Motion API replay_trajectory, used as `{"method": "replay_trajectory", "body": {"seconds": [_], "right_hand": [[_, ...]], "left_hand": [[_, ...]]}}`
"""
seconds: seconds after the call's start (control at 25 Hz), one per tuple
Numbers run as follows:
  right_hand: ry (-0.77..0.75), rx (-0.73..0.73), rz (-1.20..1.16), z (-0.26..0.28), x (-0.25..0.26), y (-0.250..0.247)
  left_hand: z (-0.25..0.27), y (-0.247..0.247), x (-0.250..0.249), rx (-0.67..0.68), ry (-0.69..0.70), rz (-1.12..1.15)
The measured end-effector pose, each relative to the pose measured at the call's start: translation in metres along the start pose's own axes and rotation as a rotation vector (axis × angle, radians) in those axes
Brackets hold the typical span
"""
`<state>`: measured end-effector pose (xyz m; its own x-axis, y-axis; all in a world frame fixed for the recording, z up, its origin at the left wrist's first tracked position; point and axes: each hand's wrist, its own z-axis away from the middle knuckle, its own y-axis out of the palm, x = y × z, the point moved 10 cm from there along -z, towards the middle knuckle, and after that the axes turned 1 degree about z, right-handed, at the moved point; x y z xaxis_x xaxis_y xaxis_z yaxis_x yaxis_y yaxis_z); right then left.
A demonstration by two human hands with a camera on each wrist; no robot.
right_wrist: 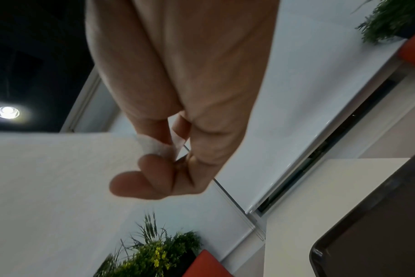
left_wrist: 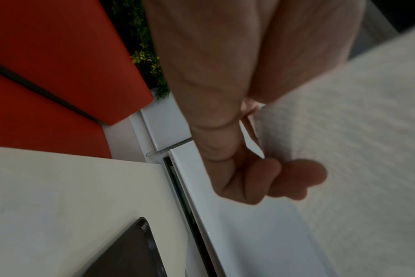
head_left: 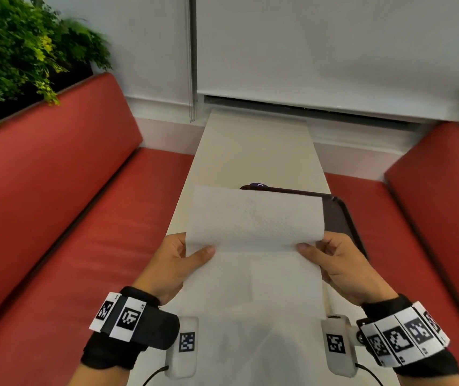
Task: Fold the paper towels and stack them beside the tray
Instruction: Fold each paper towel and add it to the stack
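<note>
A white paper towel (head_left: 253,218) is held up above the white table (head_left: 253,146), bent over so its far part curls back toward me. My left hand (head_left: 186,254) pinches its left edge, thumb on top and fingers curled beneath. On the other side my right hand (head_left: 317,252) pinches the right edge the same way. In the left wrist view the towel (left_wrist: 358,131) fills the right side beside my curled fingers (left_wrist: 272,178). The right wrist view has the towel (right_wrist: 47,178) at left, its corner pinched by my fingers (right_wrist: 152,174). A dark tray (head_left: 339,215) lies behind the towel, mostly hidden.
Red bench seats (head_left: 69,218) flank the narrow table on both sides. Green plants (head_left: 14,51) stand at the far left and far right. A small dark purple object (head_left: 257,185) peeks over the towel's top edge. A white wall and window blind close the far end.
</note>
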<state>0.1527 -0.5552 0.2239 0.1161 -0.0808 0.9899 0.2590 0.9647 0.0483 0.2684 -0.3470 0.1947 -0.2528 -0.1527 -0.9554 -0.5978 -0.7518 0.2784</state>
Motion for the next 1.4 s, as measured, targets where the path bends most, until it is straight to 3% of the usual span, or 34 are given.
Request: {"method": "replay_trajectory", "body": {"seconds": [0.16, 0.44, 0.52, 0.72, 0.88, 1.04, 1.16, 1.4], "right_hand": [[-0.104, -0.024, 0.009, 0.010, 0.012, -0.008], [-0.171, -0.019, -0.142, 0.037, 0.004, -0.038], [-0.148, -0.072, -0.180, 0.051, -0.001, -0.046], [-0.019, -0.451, 0.245, 0.100, -0.044, -0.100], [0.156, -0.800, 0.046, 0.157, -0.094, -0.146], [0.281, -0.994, -0.017, 0.190, -0.150, -0.175], [0.328, -1.028, 0.080, 0.188, -0.181, -0.202], [0.457, -0.829, 0.453, 0.148, -0.219, -0.227]], "left_hand": [[-0.005, 0.004, 0.001, 0.035, 0.008, 0.077], [-0.010, 0.021, 0.020, -0.014, -0.242, 0.135], [-0.015, 0.038, 0.026, 0.038, -0.266, 0.120], [-0.034, 0.086, 0.062, 0.097, -0.253, -0.100], [-0.058, 0.140, 0.125, 0.171, -0.255, -0.388], [-0.097, 0.212, 0.167, 0.302, -0.160, -0.641], [-0.139, 0.262, 0.189, 0.317, -0.059, -0.806], [-0.181, 0.321, 0.256, 0.564, 0.058, -1.315]]}}
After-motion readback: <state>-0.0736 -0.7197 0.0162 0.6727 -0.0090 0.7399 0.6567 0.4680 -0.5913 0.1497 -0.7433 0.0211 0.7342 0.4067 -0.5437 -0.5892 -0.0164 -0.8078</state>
